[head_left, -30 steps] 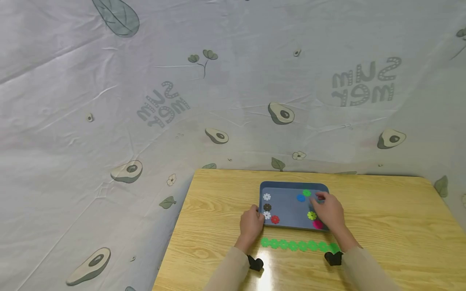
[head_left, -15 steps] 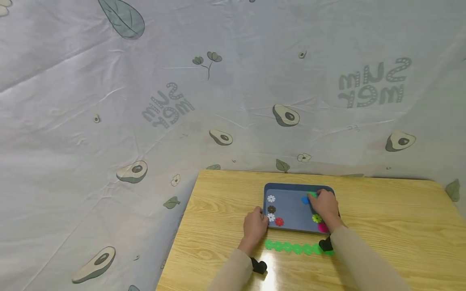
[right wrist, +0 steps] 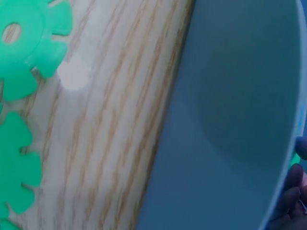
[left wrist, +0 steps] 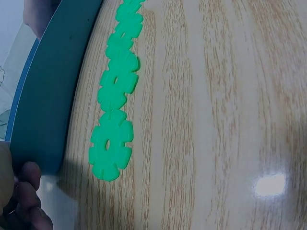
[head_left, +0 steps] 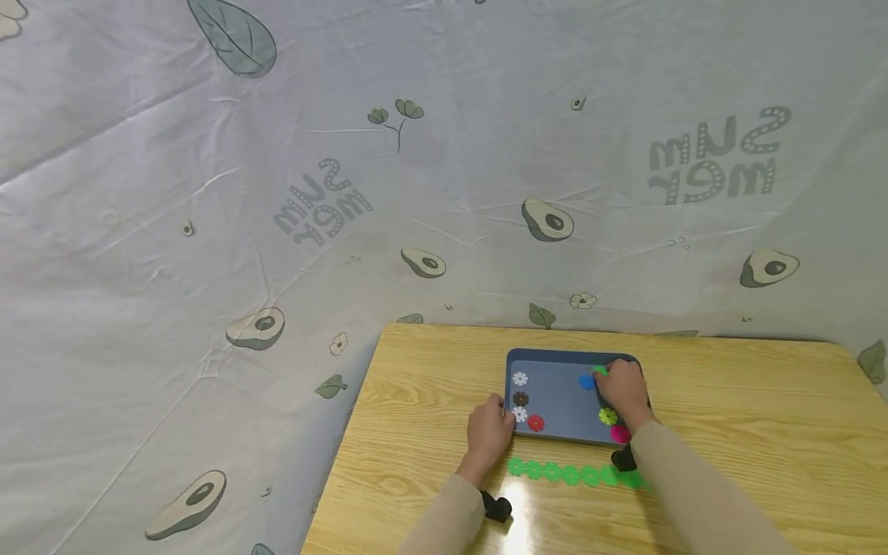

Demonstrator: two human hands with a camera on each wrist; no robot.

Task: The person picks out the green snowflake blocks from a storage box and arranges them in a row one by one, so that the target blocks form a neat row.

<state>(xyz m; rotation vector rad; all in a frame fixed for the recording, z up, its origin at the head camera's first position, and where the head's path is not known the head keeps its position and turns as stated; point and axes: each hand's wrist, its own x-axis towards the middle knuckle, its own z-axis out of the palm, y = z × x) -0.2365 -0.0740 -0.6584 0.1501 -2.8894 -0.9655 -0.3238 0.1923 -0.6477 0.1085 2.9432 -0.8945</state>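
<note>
In the head view, a blue tray (head_left: 555,397) sat on the wooden surface (head_left: 728,416), with a row of green snowflake discs (head_left: 572,472) joined edge to edge just in front of its near rim. The left hand (head_left: 491,433) rested at the tray's near left corner, its fingers curled against the rim beside a white disc (head_left: 520,415) and a red disc (head_left: 535,422); a brown disc (head_left: 520,398) and another white one (head_left: 519,378) lay further back along the left side. The right hand (head_left: 622,391) reached into the far right part of the tray, its fingertips closed on a green disc (head_left: 600,371) that only partly showed, next to a blue disc (head_left: 586,381); a yellow-green disc (head_left: 607,416) and a pink disc (head_left: 620,433) lay by its wrist. Avocado-print cloth (head_left: 277,231) hung behind the surface. In the left wrist view, the green chain (left wrist: 116,96) ran alongside the tray's outer wall (left wrist: 48,105) without touching it, and curled fingers (left wrist: 29,201) met the tray's corner at the lower left. In the right wrist view, the tray's wall (right wrist: 230,120) filled most of the frame, two green discs (right wrist: 24,96) lay on the wood at the left, and fingertips (right wrist: 290,191) showed at the right edge, too cropped to tell their grip there.
</note>
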